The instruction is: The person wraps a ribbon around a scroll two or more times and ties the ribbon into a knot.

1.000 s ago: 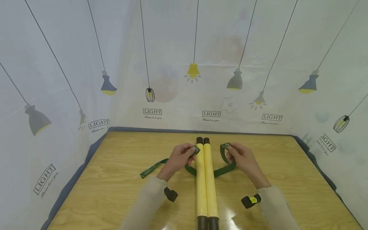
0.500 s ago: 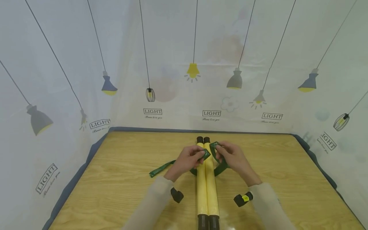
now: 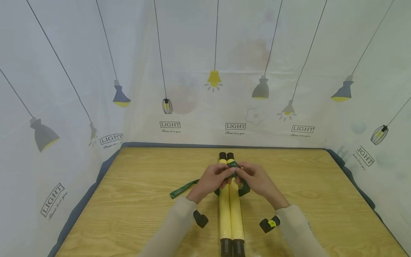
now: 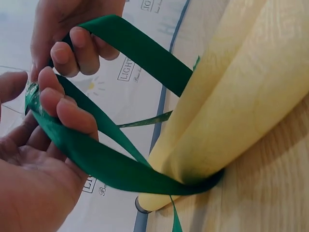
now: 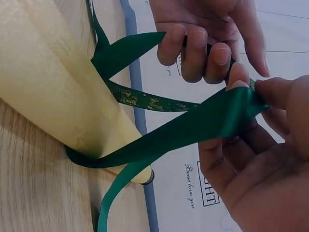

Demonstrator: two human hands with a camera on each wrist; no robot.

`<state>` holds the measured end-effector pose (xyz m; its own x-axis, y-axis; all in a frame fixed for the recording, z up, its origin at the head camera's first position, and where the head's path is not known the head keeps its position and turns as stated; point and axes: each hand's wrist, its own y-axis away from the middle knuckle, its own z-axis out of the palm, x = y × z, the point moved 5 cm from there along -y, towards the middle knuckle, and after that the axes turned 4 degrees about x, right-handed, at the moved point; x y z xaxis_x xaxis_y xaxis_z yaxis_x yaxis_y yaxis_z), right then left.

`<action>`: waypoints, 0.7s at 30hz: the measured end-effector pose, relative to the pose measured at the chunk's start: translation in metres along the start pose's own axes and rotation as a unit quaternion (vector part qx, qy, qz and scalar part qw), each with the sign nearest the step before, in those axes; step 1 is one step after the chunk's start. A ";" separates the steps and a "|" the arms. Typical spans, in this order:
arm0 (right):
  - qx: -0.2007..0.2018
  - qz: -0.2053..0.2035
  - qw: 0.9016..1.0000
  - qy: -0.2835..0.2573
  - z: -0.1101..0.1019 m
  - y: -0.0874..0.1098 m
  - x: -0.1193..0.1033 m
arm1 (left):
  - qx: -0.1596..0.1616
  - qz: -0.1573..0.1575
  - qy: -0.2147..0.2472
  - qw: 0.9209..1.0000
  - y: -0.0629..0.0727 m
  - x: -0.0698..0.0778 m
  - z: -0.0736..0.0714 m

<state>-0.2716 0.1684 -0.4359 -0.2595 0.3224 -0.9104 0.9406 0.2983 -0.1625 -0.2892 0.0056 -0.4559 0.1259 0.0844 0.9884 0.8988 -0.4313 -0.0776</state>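
Note:
Two pale yellow paper rolls with dark end caps, a left roll (image 3: 225,214) and a right roll (image 3: 237,214), lie side by side and point away from me. A green ribbon (image 4: 101,164) with gold print on one face runs round the rolls and rises in loops above them. My left hand (image 3: 210,180) pinches the ribbon above the rolls, thumb and fingers near the right hand's. My right hand (image 3: 259,181) grips it at the same spot, and the ribbon (image 5: 217,118) crosses its fingers. How the strands cross between the fingertips is partly hidden.
One ribbon tail (image 3: 183,190) lies on the wooden table (image 3: 138,178) to the left of the rolls. A dark blue edge (image 3: 176,145) borders the table at the back. White sheeting (image 3: 192,35) printed with lamps stands around it. Each wrist wears a black camera band.
My hands have come together over the rolls, the left moving right and the right moving left. The two held ribbon parts now meet, and the loose tail has slid slightly right.

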 end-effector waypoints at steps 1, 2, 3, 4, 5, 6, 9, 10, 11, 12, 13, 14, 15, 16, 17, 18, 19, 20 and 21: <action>-0.004 -0.001 1.000 0.003 0.000 0.000 0.000 | 0.005 -0.005 0.004 1.000 0.000 -0.001 0.000; -0.009 -0.004 1.000 0.007 0.001 0.000 0.000 | 0.013 -0.010 0.008 1.000 -0.001 -0.001 0.000; -0.014 -0.009 1.000 0.010 0.001 0.001 0.000 | 0.020 -0.016 0.013 1.000 -0.001 -0.002 0.000; -0.019 -0.012 1.000 0.013 0.001 0.001 -0.001 | 0.026 -0.020 0.016 0.999 -0.002 -0.003 0.000; -0.025 -0.013 0.999 0.015 0.002 0.000 -0.001 | 0.031 -0.023 0.020 0.999 -0.002 -0.003 0.000; -0.030 -0.015 0.999 0.018 0.002 0.000 -0.001 | 0.034 -0.024 0.024 0.999 -0.002 -0.003 0.000; -0.054 -0.013 0.998 0.015 0.004 -0.001 -0.001 | 0.036 -0.017 0.028 0.999 -0.002 -0.002 -0.002; -0.064 -0.011 0.998 0.014 0.005 -0.001 0.000 | 0.035 -0.012 0.026 0.999 -0.001 -0.001 -0.003; -0.073 -0.008 0.997 0.015 0.006 -0.001 0.000 | 0.033 -0.007 0.023 0.999 -0.001 -0.001 -0.004; -0.081 -0.004 0.997 0.015 0.006 -0.002 0.001 | 0.033 -0.004 0.018 0.999 -0.001 -0.001 -0.005; -0.086 0.001 0.996 0.019 0.007 -0.002 0.002 | 0.035 0.002 0.006 0.999 0.000 0.000 -0.007; -0.088 0.006 0.996 0.025 0.006 -0.002 0.003 | 0.039 0.006 -0.006 0.999 0.000 0.000 -0.008; -0.086 0.010 0.996 0.035 0.006 -0.002 0.004 | 0.045 0.010 -0.016 0.999 0.000 0.001 -0.010; -0.082 0.014 0.995 0.050 0.005 -0.002 0.005 | 0.051 0.013 -0.026 0.998 0.000 0.002 -0.011; -0.077 0.017 0.995 0.060 0.003 -0.002 0.005 | 0.059 0.015 -0.035 0.998 0.000 0.002 -0.013; -0.070 0.019 0.995 0.069 0.002 -0.001 0.005 | 0.069 0.016 -0.044 0.996 0.001 0.003 -0.015; -0.060 0.019 0.995 0.082 0.000 -0.001 0.005 | 0.080 0.018 -0.051 0.995 0.001 0.003 -0.016; -0.051 0.019 0.994 0.093 -0.002 0.000 0.005 | 0.088 0.017 -0.052 0.995 0.002 0.004 -0.017; -0.039 0.015 0.993 0.107 -0.004 0.000 0.004 | 0.097 0.018 -0.052 0.994 0.002 0.004 -0.018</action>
<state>-0.2735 0.1738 -0.4380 -0.2796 0.5136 -0.8112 0.9312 0.3510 -0.0987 -0.2946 -0.0116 -0.4500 0.1925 0.1694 0.9666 0.9557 -0.2557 -0.1455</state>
